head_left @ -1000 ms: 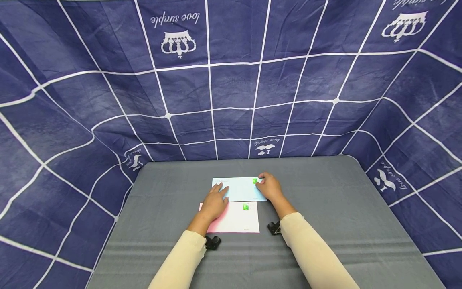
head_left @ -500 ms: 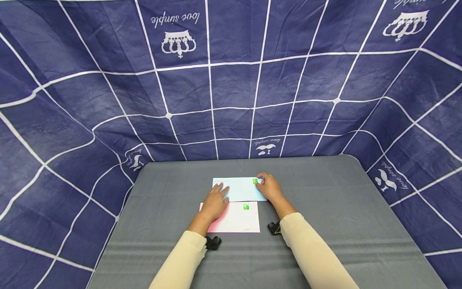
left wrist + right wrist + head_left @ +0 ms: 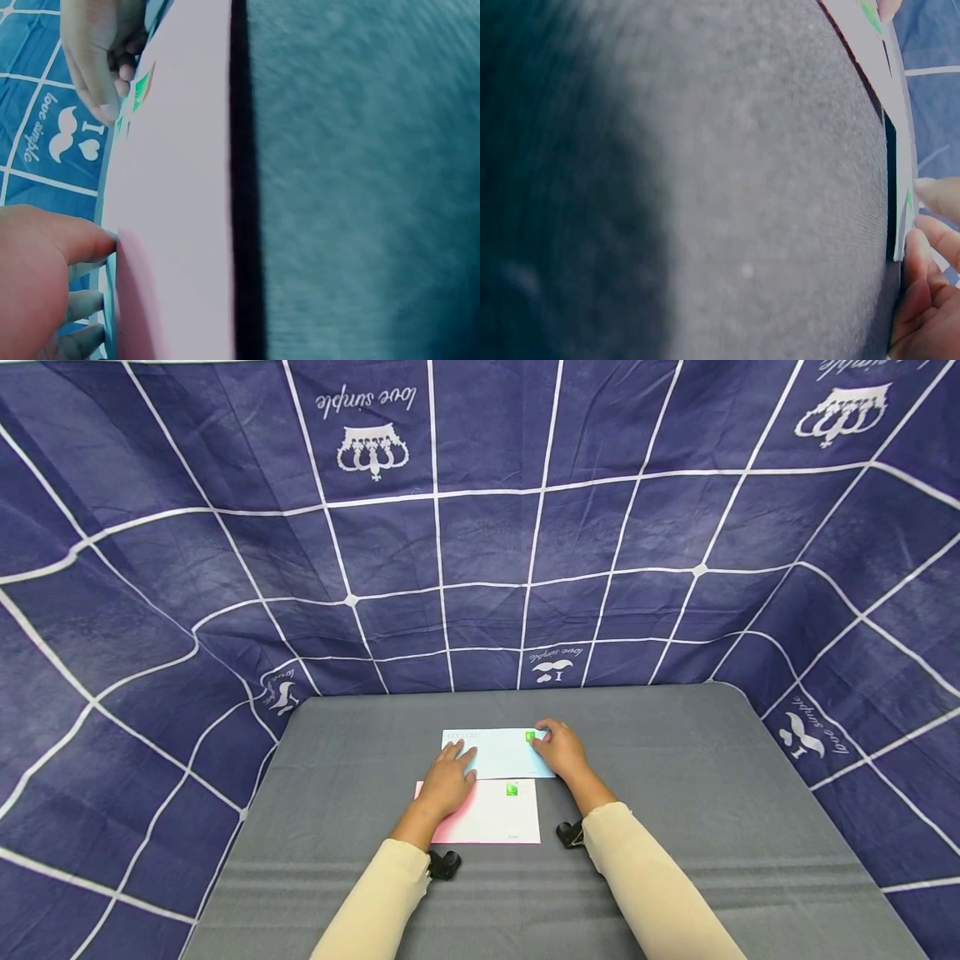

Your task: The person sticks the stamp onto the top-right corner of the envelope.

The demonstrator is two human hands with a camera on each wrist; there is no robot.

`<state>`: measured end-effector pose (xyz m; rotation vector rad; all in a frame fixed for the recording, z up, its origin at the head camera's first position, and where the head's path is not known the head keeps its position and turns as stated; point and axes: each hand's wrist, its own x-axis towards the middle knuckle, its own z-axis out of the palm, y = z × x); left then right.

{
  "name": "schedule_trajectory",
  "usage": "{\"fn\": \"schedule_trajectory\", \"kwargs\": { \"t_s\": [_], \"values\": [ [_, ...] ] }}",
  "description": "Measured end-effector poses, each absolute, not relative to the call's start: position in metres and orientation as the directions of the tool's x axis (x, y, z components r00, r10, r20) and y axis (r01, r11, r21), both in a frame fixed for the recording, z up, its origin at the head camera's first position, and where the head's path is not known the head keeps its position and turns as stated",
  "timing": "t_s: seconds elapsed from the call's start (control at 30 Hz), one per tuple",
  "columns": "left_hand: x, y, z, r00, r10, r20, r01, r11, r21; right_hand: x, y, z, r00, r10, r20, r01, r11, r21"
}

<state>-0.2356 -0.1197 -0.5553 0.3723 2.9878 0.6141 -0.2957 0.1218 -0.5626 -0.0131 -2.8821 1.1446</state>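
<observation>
A pale blue envelope (image 3: 498,752) lies flat, face up, with a row of small printed boxes at its top left. My left hand (image 3: 447,782) rests on its left part, palm down with spread fingers, the wrist crossing the pink-edged envelope (image 3: 495,818) in front. At the blue envelope's top right corner, my right hand (image 3: 561,750) holds a green stamp (image 3: 530,737) between thumb and forefinger, at its right side. In the right wrist view its other fingers (image 3: 917,259) are curled. The pink-edged envelope bears a similar green stamp (image 3: 512,788) at top right.
Grey cloth covers the table (image 3: 660,860). A blue curtain (image 3: 487,543) with white lines stands behind and at both sides. Black wrist camera mounts (image 3: 446,865) sit under the cream sleeves (image 3: 652,877).
</observation>
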Motion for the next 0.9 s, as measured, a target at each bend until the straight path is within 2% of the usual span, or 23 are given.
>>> {"fn": "schedule_trajectory", "kwargs": {
  "t_s": [0.27, 0.6, 0.9],
  "values": [
    [-0.239, -0.119, -0.556, -0.979, 0.201, -0.029, 0.166, 0.876, 0.453, -0.294, 0.127, -0.560, -0.999, 0.030, 0.014, 0.010, 0.668, -0.744],
    [-0.240, -0.117, -0.551, -0.989, 0.146, 0.024, 0.140, 0.877, 0.460, -0.293, 0.134, -0.558, -0.996, 0.074, -0.041, 0.073, 0.495, -0.866],
    [-0.235, -0.120, -0.549, -0.978, 0.104, 0.181, 0.186, 0.826, 0.532, -0.289, 0.147, -0.558, -1.000, -0.001, -0.010, 0.009, 0.383, -0.924]
  ]
}}
